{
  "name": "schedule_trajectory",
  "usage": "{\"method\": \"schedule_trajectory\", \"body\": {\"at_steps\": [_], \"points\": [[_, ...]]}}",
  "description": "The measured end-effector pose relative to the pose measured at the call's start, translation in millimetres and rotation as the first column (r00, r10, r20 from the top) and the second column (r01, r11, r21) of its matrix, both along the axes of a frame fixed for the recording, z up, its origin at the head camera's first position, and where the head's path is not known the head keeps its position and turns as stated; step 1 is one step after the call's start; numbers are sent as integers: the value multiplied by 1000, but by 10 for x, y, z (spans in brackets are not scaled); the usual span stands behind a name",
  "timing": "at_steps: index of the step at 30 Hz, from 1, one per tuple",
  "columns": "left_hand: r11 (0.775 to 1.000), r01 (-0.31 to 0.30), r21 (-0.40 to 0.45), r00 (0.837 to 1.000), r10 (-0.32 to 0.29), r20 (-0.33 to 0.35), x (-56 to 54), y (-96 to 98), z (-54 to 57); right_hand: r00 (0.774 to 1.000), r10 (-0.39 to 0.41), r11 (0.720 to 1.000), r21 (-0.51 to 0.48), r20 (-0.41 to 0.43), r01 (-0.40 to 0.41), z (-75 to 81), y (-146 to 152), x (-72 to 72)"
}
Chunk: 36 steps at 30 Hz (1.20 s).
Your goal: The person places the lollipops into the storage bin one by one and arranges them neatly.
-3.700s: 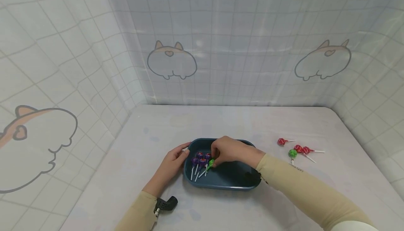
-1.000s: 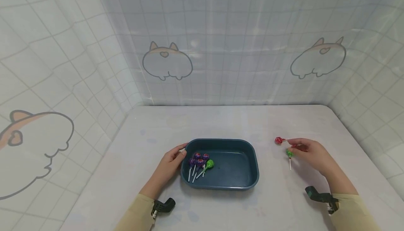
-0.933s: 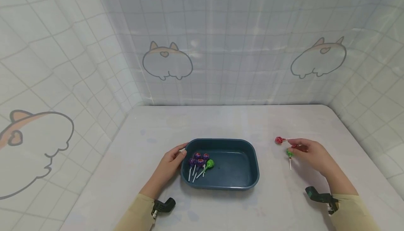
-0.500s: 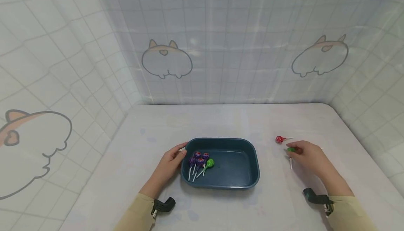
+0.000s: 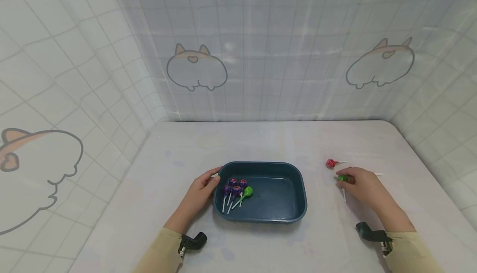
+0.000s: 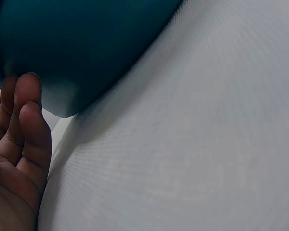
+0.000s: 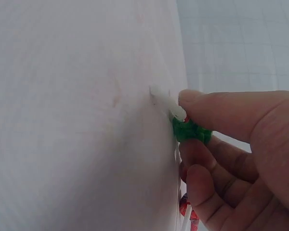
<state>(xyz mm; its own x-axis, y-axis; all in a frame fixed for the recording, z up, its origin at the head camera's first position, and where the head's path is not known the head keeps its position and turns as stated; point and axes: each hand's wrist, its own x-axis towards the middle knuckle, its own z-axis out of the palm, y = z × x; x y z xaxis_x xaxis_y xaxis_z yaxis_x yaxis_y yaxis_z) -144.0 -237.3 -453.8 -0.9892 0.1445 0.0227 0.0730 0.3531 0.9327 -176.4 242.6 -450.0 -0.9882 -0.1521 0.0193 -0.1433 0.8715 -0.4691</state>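
On the worktop's (image 5: pixel 316 244) right, the right hand (image 5: pixel 362 186) pinches a green lollipop (image 5: pixel 342 178) by its round end, probably the surest hold on something light, hard and slick; the left hand (image 5: pixel 199 193) rests relaxed fingers against the left of the tray (image 5: pixel 277 200).

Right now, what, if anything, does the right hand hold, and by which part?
The right hand pinches a green lollipop by its head, with the stick jutting out.

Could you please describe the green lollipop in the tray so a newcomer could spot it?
On the pale table, find the dark blue tray. At its left end lie several purple lollipops; the green lollipop rests at their right edge, the only green one inside.
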Motion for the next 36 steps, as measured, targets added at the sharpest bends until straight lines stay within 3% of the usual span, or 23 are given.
{"method": "schedule_trajectory", "body": {"at_steps": [5,12,20,30,36], "points": [[1000,1,9,1000,-1,3,7,2,4,1000,-3,999,-32,-12,3,27,12,15],[1000,4,8,1000,-4,-7,10,5,9,998,-1,987,-161,-66,-10,101,36,38],[1000,13,26,1000,-13,6,15,-2,12,999,-35,962,-270,-15,30,86,6,38],[1000,12,25,1000,-13,12,2,1,10,999,-35,952,-304,-20,27,124,-8,67],[999,30,34,999,-30,18,-6,-11,30,999,-42,947,-317,24,47,142,-23,73]]}}
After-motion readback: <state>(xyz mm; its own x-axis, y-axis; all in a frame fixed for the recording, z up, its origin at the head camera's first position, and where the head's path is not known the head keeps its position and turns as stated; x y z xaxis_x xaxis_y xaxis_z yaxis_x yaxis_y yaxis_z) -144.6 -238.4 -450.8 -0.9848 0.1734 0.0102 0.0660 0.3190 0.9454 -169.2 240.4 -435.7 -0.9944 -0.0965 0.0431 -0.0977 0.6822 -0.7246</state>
